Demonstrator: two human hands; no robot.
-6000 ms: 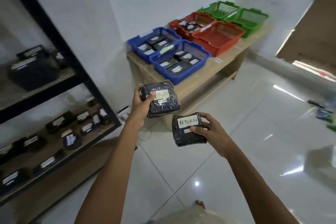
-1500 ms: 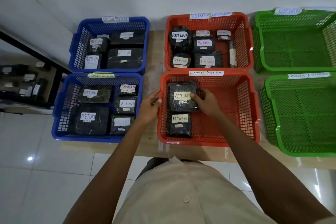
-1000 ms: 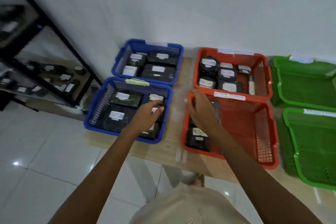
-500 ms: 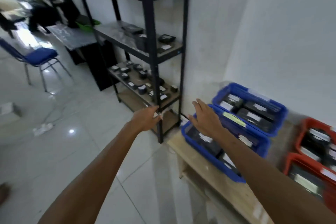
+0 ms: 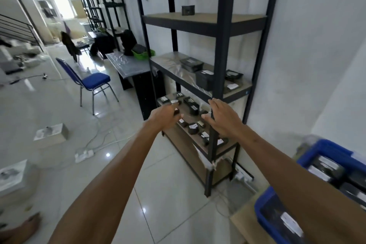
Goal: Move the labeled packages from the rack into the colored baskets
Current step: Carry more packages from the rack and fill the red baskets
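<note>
We are recording the labeled packages (image 5: 193,128) as lying on the lower shelf (image 5: 191,118) of the black rack (image 5: 223,45). They are dark bundles with white labels, spread along the board. Dark boxes (image 5: 204,79) are sitting on the shelf above. Both hands are reaching toward the lower shelf and carrying nothing. The left hand (image 5: 164,114) is hanging before the nearer packages, fingers loosely bent and apart; whether it is touching one we cannot tell. The right hand (image 5: 221,119) is holding its fingers straight and spread in front of the rack's front post. At the lower right, two blue baskets (image 5: 263,204) with dark labeled contents are standing on a wooden tabletop (image 5: 243,222). A blue chair (image 5: 95,81) is standing on the tiled floor (image 5: 59,105), well apart from the rack.
</note>
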